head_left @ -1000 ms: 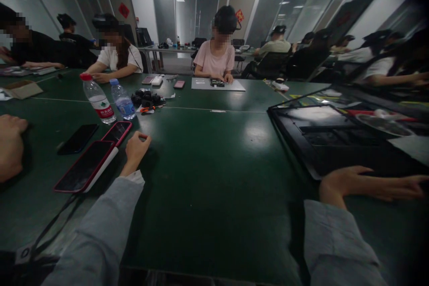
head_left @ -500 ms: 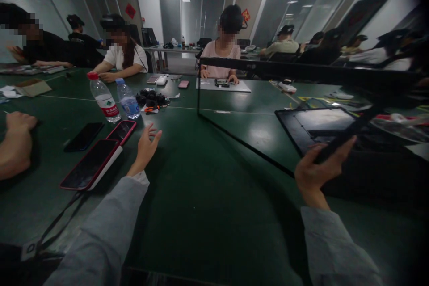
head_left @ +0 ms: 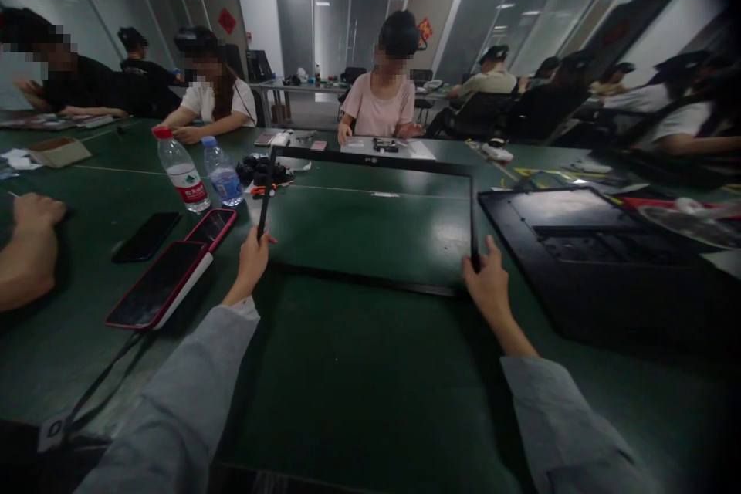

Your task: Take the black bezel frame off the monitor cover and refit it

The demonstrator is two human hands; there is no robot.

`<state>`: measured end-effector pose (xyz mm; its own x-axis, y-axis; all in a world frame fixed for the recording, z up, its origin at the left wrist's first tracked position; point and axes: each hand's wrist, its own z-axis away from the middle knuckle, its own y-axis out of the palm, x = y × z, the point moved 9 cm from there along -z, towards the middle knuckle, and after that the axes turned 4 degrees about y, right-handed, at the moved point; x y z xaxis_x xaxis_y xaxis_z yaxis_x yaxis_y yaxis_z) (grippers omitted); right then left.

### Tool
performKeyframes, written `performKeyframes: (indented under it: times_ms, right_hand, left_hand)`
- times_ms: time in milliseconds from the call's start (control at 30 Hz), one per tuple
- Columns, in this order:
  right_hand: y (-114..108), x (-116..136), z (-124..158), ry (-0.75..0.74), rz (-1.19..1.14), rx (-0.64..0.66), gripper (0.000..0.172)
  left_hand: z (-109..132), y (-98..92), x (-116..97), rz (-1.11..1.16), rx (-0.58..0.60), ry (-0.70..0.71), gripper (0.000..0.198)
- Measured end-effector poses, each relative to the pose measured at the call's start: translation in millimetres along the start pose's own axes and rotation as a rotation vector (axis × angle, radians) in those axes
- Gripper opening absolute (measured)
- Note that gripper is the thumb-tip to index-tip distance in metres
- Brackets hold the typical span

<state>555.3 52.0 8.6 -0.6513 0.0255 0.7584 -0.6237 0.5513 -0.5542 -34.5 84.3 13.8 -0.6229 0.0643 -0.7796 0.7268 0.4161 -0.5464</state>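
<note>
A thin black rectangular screen frame (head_left: 370, 160) stands tilted over the green table (head_left: 359, 370) in front of me, its lower edge near the tabletop. My left hand (head_left: 252, 261) is closed on the frame's left bar. My right hand (head_left: 489, 282) is closed on its right bar near the lower corner. Both of my arms wear grey sleeves. To the right lies a black open laptop shell (head_left: 584, 247) with a pale panel inside.
Two phones in red cases (head_left: 159, 284) and a black phone (head_left: 146, 235) lie at the left, beside two water bottles (head_left: 181, 170). Another person's hand (head_left: 28, 247) rests at the far left. Small black parts (head_left: 263, 168) sit beyond. Several people sit around the tables.
My right hand lifted the frame off the laptop shell and swung it left in front of me. My left hand rose from the table and took the frame's left bar.
</note>
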Motion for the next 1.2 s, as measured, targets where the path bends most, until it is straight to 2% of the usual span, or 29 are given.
performKeyframes:
  times_ms: [100,200,333,467,700,900,1033,1133,1200]
  right_hand:
    - [16.9,-19.1,-4.3,-0.010,-0.011,0.063,0.073]
    - [28.1,-31.5,-8.8,-0.061,-0.041,0.122,0.059]
    - [27.5,-33.5,-15.9,-0.174,0.142,0.057,0.047]
    - [29.0,-34.1,-19.5,-0.199,0.259,0.021,0.046]
    - [36.3,-43.4,-22.9,-0.124,0.364,0.032,0.048]
    - [35.2,-44.3,-24.5,-0.086,0.346,0.039,0.051]
    - [31.5,-37.1,-22.9,-0.077,0.294,0.031,0.050]
    - [24.7,-33.1,-20.8,-0.058,0.241,0.016,0.050]
    - [12.2,-35.0,-20.2,-0.039,0.240,-0.019,0.052]
  left_hand:
    - [-0.9,-3.7,7.6,-0.137,0.018,-0.018,0.038]
    - [1.3,-3.9,6.6,-0.331,0.045,0.021,0.038]
    - [3.8,-2.4,2.3,-0.498,0.029,0.086,0.041]
    - [3.0,3.4,4.6,-0.539,0.044,0.101,0.045]
    - [3.9,9.5,6.9,-0.613,0.092,0.072,0.045]
    - [10.3,11.2,-8.0,-0.544,0.113,0.067,0.052]
    - [21.2,22.0,-32.0,-0.423,0.247,0.181,0.057]
    - [33.1,34.7,-44.7,-0.374,0.447,0.269,0.066]
    - [39.7,40.7,-48.7,-0.366,0.553,0.320,0.070]
